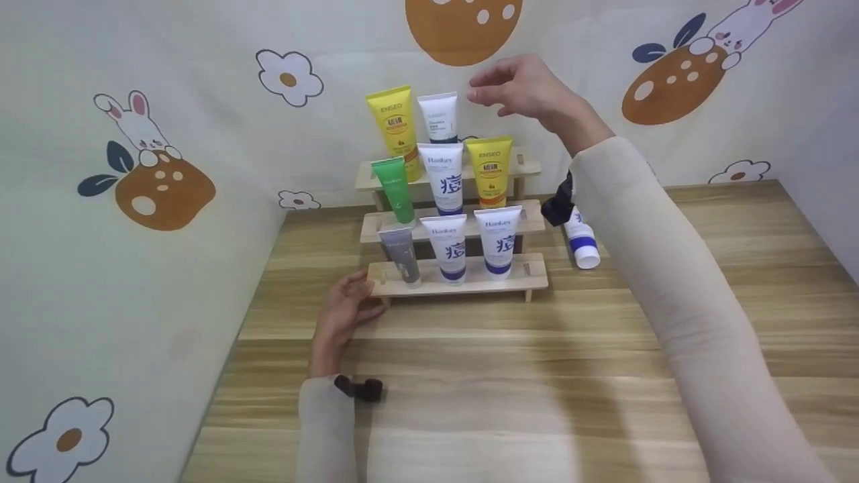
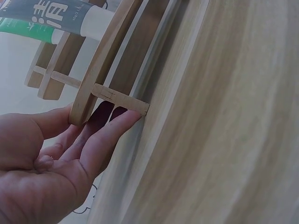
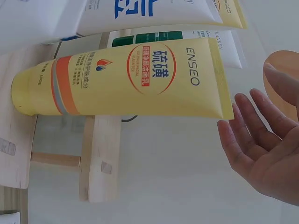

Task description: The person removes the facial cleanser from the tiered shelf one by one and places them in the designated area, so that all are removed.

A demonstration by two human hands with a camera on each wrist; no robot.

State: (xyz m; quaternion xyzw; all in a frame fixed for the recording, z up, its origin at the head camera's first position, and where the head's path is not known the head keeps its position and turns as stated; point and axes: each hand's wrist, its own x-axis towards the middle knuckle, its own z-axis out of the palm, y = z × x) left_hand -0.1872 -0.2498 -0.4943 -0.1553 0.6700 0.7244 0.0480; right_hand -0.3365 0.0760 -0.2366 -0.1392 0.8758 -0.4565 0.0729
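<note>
My left hand (image 1: 341,310) grips the left end of the lowest step of a wooden tiered display rack (image 2: 88,88), thumb on the board's edge and fingers by its leg. My right hand (image 1: 520,90) is raised just right of a white tube (image 1: 439,117) on the top step, fingers loosely bent around nothing. A yellow tube (image 1: 392,127) stands left of that white one. On the middle step are a green tube (image 1: 396,191), a white tube (image 1: 443,178) and a yellow tube (image 3: 126,79). A grey tube (image 1: 400,257) and two white tubes (image 1: 446,248) occupy the lowest step.
Another white tube (image 1: 582,241) with a blue band lies on the wood-grain table (image 1: 470,389), right of the rack and partly hidden by the right sleeve (image 1: 671,295). Behind the rack hangs a pale patterned backdrop (image 1: 221,80).
</note>
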